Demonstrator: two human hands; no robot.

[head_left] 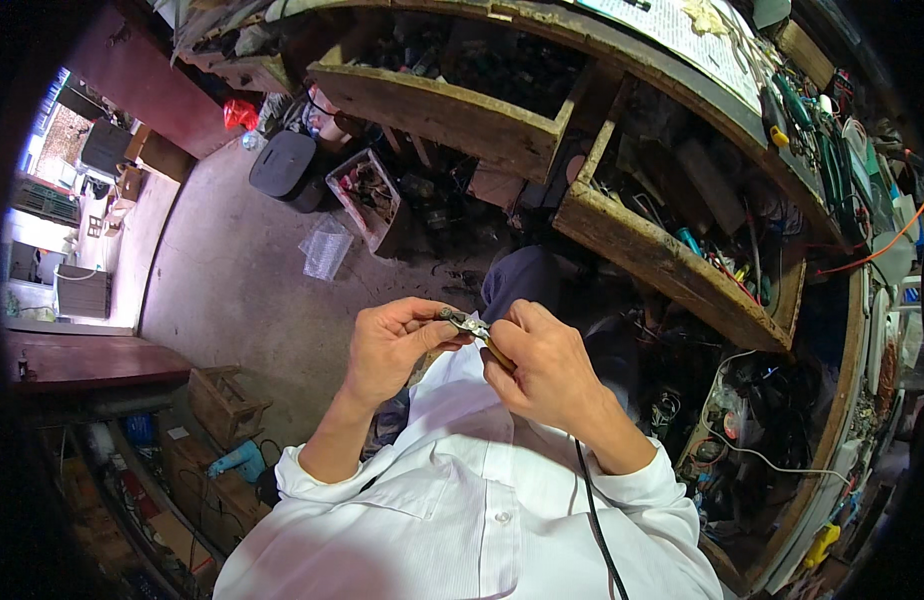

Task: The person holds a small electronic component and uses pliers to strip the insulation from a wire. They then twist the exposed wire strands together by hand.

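In front of my white shirt my two hands meet over a small piece of work. My left hand [390, 345] pinches a small dark part [448, 315] between thumb and fingertips; its exact kind is too small to tell. The right hand [544, 362] is wrapped round small pliers [479, 328] with a yellow handle, most of it hidden in the palm. The metal jaws reach the dark part at my left fingertips, and I cannot tell whether they grip it. A black cable [588, 495] hangs below my right wrist across the shirt.
Ahead, two wooden drawers [462, 115] stand pulled out of the workbench, full of odds and ends. Hand tools [792, 110] lie at the bench's right end. On the floor are a crate [370, 200], a black bin [284, 165] and bubble wrap [328, 247]. A wooden stool [225, 405] is at left.
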